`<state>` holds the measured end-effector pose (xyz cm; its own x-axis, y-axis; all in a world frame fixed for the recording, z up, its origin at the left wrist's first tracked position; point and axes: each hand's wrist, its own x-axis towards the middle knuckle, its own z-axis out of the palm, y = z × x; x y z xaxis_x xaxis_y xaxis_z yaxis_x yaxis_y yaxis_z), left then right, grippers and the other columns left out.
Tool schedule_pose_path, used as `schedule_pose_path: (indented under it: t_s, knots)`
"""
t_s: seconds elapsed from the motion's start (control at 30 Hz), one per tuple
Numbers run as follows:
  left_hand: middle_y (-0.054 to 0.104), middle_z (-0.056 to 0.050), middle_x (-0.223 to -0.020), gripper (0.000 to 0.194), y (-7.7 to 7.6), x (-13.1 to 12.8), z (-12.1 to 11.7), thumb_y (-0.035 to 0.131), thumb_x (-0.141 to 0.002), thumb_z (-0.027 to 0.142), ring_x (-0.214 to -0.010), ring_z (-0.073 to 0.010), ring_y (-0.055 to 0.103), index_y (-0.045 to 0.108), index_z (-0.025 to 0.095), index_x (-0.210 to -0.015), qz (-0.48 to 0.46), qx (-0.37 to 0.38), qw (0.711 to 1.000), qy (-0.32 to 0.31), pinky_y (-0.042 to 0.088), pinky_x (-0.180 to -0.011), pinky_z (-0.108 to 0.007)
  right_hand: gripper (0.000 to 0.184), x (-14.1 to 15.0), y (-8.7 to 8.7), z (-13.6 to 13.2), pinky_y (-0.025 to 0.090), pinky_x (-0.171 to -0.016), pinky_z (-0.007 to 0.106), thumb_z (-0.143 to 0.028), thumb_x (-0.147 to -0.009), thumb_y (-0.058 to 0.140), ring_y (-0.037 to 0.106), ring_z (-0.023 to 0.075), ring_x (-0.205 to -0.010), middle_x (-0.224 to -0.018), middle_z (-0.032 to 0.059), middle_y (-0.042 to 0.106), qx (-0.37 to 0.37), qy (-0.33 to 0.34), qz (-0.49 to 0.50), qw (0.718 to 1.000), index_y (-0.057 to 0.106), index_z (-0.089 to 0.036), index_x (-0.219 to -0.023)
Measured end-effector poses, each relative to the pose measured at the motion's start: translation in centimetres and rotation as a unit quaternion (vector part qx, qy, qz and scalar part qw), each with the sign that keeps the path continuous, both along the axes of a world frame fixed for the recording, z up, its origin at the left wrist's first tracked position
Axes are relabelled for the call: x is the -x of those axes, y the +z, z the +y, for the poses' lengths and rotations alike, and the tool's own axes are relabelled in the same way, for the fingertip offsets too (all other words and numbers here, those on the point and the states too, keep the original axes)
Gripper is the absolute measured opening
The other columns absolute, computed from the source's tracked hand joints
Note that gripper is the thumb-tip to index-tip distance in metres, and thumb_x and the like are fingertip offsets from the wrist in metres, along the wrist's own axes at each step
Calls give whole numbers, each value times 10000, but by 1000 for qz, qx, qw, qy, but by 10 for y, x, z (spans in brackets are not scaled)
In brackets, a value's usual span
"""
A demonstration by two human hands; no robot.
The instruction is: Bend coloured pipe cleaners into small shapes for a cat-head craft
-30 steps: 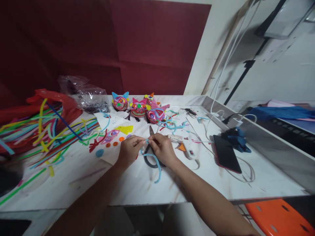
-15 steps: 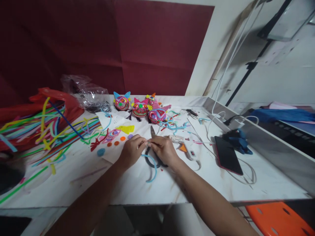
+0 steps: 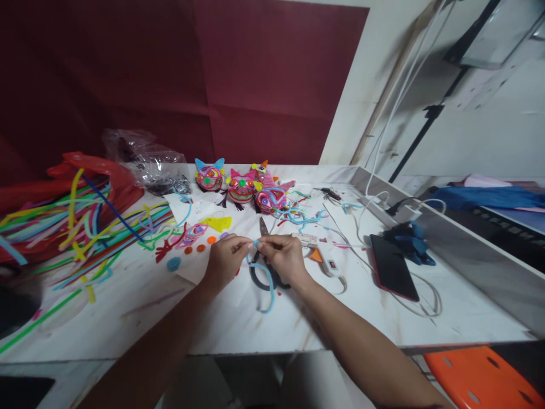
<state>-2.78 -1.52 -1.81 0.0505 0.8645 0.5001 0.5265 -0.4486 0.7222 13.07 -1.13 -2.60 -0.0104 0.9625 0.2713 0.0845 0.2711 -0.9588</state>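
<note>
A light blue pipe cleaner [image 3: 271, 284] is pinched between the fingertips of my left hand [image 3: 227, 258] and my right hand [image 3: 284, 258]. Its free end hangs in a curve below them. The fingertips of both hands nearly meet, and a small blue bit shows between them. Underneath lie dark-handled scissors [image 3: 258, 277], partly hidden by my right hand, with the blades pointing away. Left of my left hand are orange discs [image 3: 201, 248], a blue coil [image 3: 173, 263] and a flat pink pipe-cleaner piece [image 3: 192, 234]. A white glue gun [image 3: 330, 264] rests to the right of my right hand.
Several colourful cat-like heads [image 3: 242, 184] stand at the back. Loose pipe cleaners [image 3: 114, 233] spill from a red bag [image 3: 100, 176] at left, beside a clear plastic bag [image 3: 145, 153]. At right lie a phone [image 3: 392, 267], cables [image 3: 440, 298] and dark blue cloth [image 3: 411, 244].
The fingers of both hands have shifted slightly at the pinch, and more blue shows between them. The hanging end of the pipe cleaner has swung a little to the right.
</note>
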Motion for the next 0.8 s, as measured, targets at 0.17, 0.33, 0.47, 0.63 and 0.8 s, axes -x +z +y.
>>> schedule_pose_path:
  t_s: [0.17,0.33,0.47,0.63,0.8]
  knots:
    - [651,-10,-693,175,-5,0,3,569,-806,285,-637,-145,604,686,178,-732,-23,-7,1000,4,458,-589,-246,236,10,-1,-2,487,-506,278,-366,-613,794,584,155,-485,-554,12,681,90,7,131,987,769,-176,-751]
    - [595,-5,-675,174,-5,3,3,533,-836,223,-644,-145,572,653,189,-715,114,-81,990,1,449,-628,-255,168,0,1,2,442,-510,260,-333,-690,746,549,140,-508,-572,7,650,23,75,15,997,756,-179,-756]
    - [632,-42,-744,256,-7,3,2,469,-907,225,-722,-170,612,668,187,-750,183,-119,975,-33,472,-688,-274,67,-13,7,4,434,-638,260,-187,-774,680,596,149,-663,-717,33,683,-147,49,-192,969,747,-182,-763]
    - [681,-46,-789,205,-3,5,2,522,-887,239,-765,-172,649,706,205,-805,144,-99,983,-56,495,-726,-270,111,-16,12,4,392,-585,234,-146,-792,652,536,118,-569,-619,-1,634,-146,37,-237,960,702,-169,-694]
    - [695,-22,-713,140,3,4,-1,594,-812,237,-680,-161,638,713,210,-745,90,-50,995,-12,490,-663,-255,113,-12,7,4,344,-518,229,-219,-765,656,484,110,-533,-580,-17,592,-90,25,-164,982,693,-168,-671]
